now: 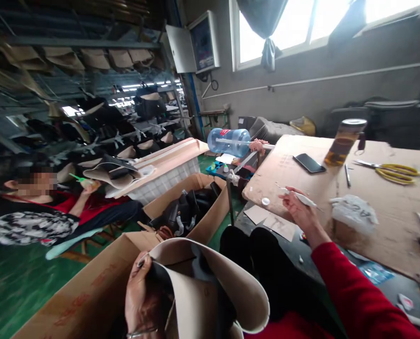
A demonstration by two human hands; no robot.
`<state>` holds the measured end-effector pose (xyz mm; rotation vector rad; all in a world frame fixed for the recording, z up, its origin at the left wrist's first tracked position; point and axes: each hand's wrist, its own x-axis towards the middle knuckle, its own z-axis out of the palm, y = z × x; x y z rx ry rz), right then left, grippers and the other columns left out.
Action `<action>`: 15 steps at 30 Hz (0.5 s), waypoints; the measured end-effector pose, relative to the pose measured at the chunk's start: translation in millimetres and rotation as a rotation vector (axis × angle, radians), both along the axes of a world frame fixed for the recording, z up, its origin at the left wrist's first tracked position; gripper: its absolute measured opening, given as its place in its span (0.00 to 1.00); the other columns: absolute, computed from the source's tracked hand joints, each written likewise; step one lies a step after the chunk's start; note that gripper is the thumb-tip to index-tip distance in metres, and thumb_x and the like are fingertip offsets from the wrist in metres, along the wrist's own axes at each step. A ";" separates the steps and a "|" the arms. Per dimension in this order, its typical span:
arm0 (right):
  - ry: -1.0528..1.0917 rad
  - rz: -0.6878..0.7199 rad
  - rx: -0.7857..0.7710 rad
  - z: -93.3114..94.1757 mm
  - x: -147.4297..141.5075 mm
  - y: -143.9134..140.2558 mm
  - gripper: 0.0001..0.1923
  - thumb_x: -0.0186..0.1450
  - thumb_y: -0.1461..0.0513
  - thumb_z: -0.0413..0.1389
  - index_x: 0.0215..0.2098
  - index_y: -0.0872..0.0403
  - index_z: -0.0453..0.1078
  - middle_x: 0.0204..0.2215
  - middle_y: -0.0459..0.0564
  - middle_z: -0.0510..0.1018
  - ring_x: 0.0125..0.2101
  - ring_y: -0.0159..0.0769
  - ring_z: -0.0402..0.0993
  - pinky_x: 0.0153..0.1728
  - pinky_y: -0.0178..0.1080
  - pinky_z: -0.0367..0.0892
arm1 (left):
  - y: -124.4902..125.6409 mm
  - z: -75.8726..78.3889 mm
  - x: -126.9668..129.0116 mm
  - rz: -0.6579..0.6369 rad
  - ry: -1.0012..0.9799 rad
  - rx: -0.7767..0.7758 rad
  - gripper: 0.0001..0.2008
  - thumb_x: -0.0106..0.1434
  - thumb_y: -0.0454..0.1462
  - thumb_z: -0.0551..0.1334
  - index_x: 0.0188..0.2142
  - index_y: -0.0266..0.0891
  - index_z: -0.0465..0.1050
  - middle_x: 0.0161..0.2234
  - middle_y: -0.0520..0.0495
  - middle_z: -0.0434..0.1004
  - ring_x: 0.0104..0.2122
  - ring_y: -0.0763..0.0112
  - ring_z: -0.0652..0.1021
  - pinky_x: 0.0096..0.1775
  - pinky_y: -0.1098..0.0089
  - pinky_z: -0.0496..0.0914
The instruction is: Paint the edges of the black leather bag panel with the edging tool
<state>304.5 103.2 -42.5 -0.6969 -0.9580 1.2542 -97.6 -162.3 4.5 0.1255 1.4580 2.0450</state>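
Left hand (139, 296) clamped on curled beige boot upper (210, 287) above the lap, right hand (298, 207) pinched around white pen (303, 197) at cardboard-covered worktop (390, 212) edge, yellow scissors (395, 172) well apart, phone (309, 163) behind.

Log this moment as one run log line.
left hand: grips beige shoe upper | right hand: holds white pen over cardboard-covered table | near: scissors

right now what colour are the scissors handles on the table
Yellow. The scissors lie on the cardboard-covered table, seen clearly in the head view.
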 end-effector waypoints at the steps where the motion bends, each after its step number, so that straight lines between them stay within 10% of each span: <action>1: 0.022 0.019 -0.003 -0.1 0.0 0.3 0.26 0.59 0.48 0.73 0.48 0.51 0.74 0.35 0.50 0.82 0.37 0.36 0.80 0.35 0.33 0.72 | -1.7 0.6 0.5 -0.007 -0.036 0.003 0.16 0.51 0.36 0.71 0.40 0.45 0.73 0.29 0.58 0.78 0.26 0.69 0.77 0.34 0.69 0.75; 15: 0.059 0.025 0.015 -7.8 -1.1 11.1 0.23 0.60 0.48 0.72 0.46 0.50 0.77 0.34 0.50 0.83 0.34 0.36 0.80 0.31 0.32 0.74 | -15.2 6.4 1.0 0.020 -0.125 0.000 0.11 0.59 0.33 0.66 0.43 0.44 0.76 0.31 0.52 0.79 0.26 0.66 0.78 0.30 0.69 0.76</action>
